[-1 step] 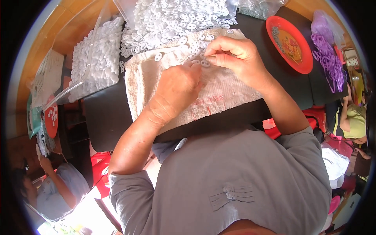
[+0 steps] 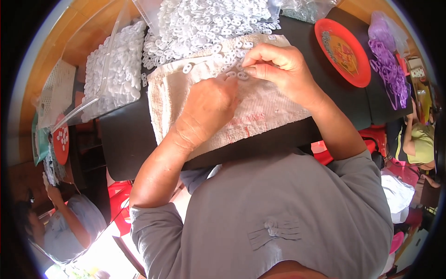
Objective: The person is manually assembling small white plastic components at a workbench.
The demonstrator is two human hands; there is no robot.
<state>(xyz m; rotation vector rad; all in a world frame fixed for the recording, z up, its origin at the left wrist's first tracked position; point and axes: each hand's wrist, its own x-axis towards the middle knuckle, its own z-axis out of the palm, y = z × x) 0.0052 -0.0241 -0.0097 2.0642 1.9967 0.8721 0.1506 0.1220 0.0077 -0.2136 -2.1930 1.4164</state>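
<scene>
Small white oval plastic pieces with two holes (image 2: 242,76) lie loosely on a beige towel (image 2: 186,125) spread over the black table. My left hand (image 2: 210,106) rests low over the towel, its fingers curled inward beside the nearest white pieces; its fingertips are mostly hidden by the back of the hand. Just to the right, my right hand (image 2: 285,72) holds thumb and forefinger close together in a pinch above these pieces. Whatever sits in either grip is too small or too covered to make out.
A big heap of white pieces (image 2: 204,28) spreads beyond the towel. At left stands a clear bin (image 2: 103,83) filled with more. On the right are a red plate (image 2: 364,76) with small metal bits and a purple ribbon bundle (image 2: 392,74). Other people sit at both sides.
</scene>
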